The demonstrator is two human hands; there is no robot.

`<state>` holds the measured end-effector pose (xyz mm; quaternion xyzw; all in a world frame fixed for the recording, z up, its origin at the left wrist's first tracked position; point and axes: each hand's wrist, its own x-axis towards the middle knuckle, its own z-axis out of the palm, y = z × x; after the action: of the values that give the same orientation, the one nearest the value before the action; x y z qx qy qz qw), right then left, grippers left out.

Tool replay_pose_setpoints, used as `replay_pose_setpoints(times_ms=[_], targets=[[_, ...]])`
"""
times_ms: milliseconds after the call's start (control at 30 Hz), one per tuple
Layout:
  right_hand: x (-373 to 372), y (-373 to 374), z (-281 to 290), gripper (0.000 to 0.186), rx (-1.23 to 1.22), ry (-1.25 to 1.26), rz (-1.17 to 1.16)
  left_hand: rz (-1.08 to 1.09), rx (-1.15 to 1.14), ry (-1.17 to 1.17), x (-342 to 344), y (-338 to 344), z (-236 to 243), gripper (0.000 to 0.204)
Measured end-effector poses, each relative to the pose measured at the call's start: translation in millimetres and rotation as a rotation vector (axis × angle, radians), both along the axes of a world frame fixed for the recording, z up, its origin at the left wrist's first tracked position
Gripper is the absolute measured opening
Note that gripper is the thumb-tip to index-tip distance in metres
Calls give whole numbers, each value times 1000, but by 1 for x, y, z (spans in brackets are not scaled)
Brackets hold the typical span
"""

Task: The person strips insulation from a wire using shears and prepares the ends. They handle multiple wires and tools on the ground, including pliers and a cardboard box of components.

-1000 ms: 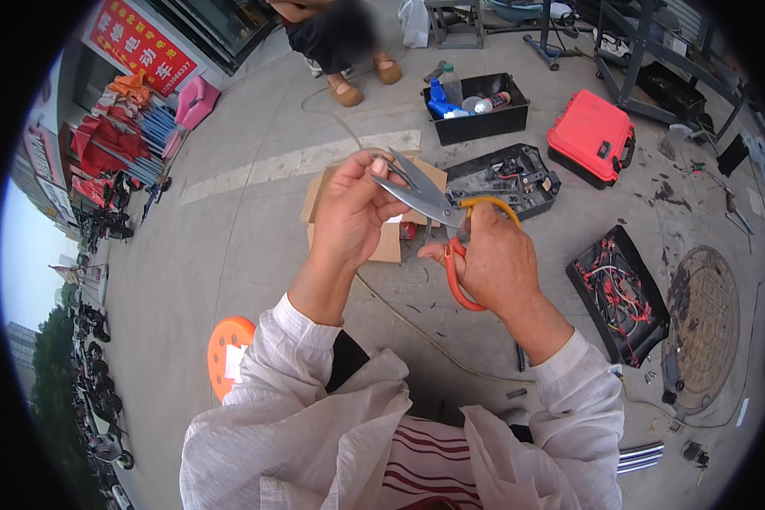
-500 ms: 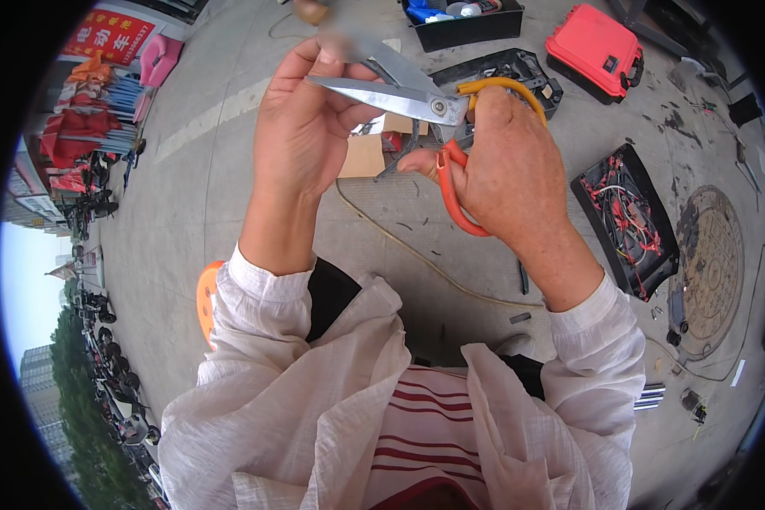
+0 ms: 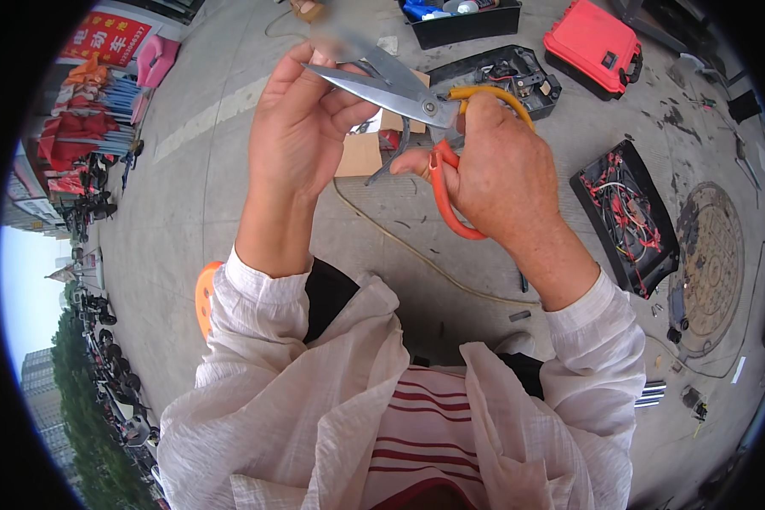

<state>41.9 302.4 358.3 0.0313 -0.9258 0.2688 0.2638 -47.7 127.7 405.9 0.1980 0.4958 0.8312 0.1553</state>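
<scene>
My right hand (image 3: pixel 512 161) grips a pair of scissors (image 3: pixel 404 100) with one yellow and one red handle. Their metal blades are apart and point left, toward my other hand. My left hand (image 3: pixel 293 127) is raised beside the blades, its thumb and forefinger pinched close to the blade tips. A blurred patch covers those fingertips, so what they hold cannot be made out. The lower blade crosses in front of the left fingers. Behind the scissors a dark bent strip (image 3: pixel 391 157) hangs over an opened cardboard box (image 3: pixel 361 155).
Around me on the concrete lie a black bin (image 3: pixel 467 30), a black plastic housing (image 3: pixel 531 89), a red hard case (image 3: pixel 591 47) and a black tray of tangled wires (image 3: pixel 599 183). A thin hose (image 3: pixel 416 245) runs across the ground. A round manhole cover (image 3: pixel 712 263) is at right.
The right hand and scissors have shifted slightly left, and the lower blade's tip sits a little higher. My left hand has barely moved.
</scene>
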Motion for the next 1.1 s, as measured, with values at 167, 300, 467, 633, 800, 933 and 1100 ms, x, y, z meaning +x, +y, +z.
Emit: replay_pose_setpoints(times_ms=[167,300,467,633,800,933,1100], targets=[[0,-1,1,69,-92,-125,25,64,-46,0,1,0,3,17],[-2,13,-9,58,-426,-189,192,22,-24,14,-2,0,5,17],[2,15,5,71,-320,-69,180,58,-68,26,1,0,-1,20],[2,11,6,75,-99,71,79,60,-110,103,6,5,-1,22],[4,9,9,81,-87,-12,101,160,-147,107,12,6,-1,22],[2,7,8,74,-69,65,69,130,-114,112,12,6,-1,21],[2,5,5,73,-54,0,54,106,-94,79,13,5,-1,21]])
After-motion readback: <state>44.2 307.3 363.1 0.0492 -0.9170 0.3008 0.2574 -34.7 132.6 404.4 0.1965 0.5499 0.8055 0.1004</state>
